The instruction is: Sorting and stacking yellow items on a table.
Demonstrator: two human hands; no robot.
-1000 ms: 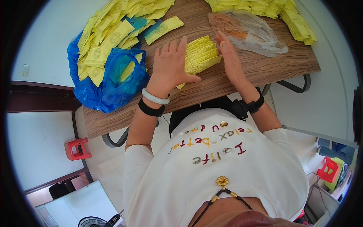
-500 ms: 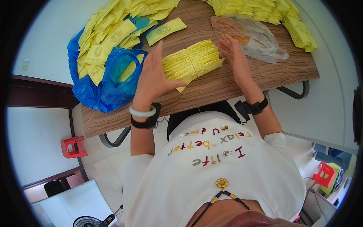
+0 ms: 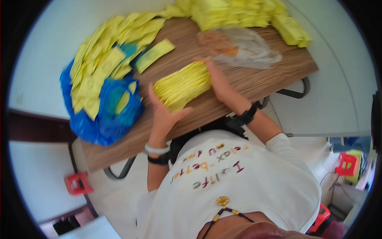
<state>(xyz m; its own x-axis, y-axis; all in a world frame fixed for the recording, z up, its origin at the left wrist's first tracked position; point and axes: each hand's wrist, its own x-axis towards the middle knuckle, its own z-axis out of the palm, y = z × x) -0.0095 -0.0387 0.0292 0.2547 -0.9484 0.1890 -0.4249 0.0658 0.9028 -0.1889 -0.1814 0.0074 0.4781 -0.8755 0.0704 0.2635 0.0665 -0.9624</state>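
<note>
On the wooden table in front of me lies a bundle of yellow paper packets [image 3: 184, 85], stacked on edge in a row. My left hand [image 3: 164, 117] clasps its left end, fingers along the outer side and thumb along the near side. At the right end my right hand [image 3: 218, 81] presses against the packets, its fingertips reaching the far corner. Part of that grip is hidden. Left of the bundle is a blue plastic bag [image 3: 95, 129] heaped with loose yellow packets [image 3: 93, 77]. A single yellow packet [image 3: 155, 55] lies just beyond the bundle.
A clear plastic bag [image 3: 254, 49] holding orange-brown rubber bands [image 3: 221, 44] lies behind my right hand. Stacked yellow bundles [image 3: 238, 14] line the far side of the wooden table [image 3: 258, 81]. Red stools [image 3: 78, 183] stand on the floor.
Both hands, open and apart from the bundle before, have closed in on its two ends. The whole view has shifted and tilted. The band seen around the bundle is now blurred out.
</note>
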